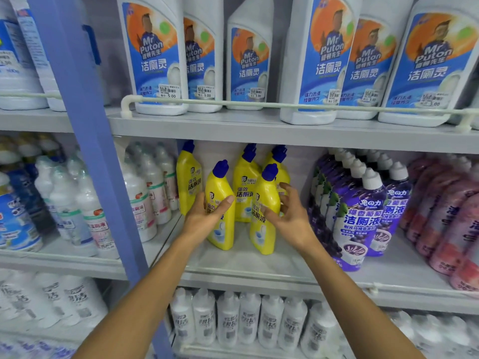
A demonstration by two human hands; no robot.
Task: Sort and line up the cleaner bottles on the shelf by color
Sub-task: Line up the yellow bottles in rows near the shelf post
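Five yellow bottles on shelf, lining-up step: our left hand grips one, right hand curls round another; both, we judge, need squaring frontward.

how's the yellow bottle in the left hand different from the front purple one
The yellow bottle has a blue slanted cap; the front purple bottle has a white upright cap. The left hand grips the yellow bottle, while nothing touches the front purple bottle. The yellow bottle stands near the shelf's middle, the front purple bottle further right. Both stand on the same shelf with labels facing out.
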